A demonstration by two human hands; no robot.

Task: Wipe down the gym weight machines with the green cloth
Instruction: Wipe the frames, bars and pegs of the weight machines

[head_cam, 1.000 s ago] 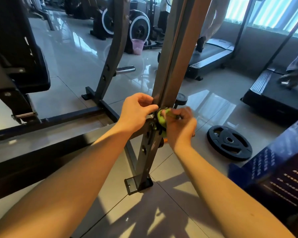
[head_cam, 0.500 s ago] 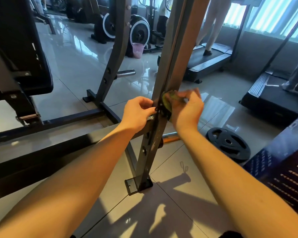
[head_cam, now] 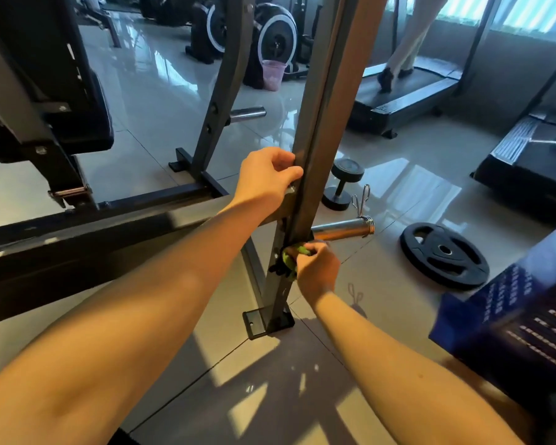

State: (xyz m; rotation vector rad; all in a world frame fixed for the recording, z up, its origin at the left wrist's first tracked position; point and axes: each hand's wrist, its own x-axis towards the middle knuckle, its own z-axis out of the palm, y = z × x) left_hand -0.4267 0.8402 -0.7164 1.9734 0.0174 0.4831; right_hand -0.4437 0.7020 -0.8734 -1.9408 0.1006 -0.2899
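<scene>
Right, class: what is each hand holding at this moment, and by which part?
The right hand grips the bunched green cloth, pressed against the lower upright post. The left hand grips that post's edge higher up.

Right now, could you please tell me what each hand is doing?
Left hand: gripping the post.
Right hand: holding the cloth against the post.

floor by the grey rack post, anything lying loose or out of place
Yes. A black round weight plate lies flat on the tiled floor right of the grey metal post, and a small black dumbbell sits loose farther back, neither racked.
</scene>
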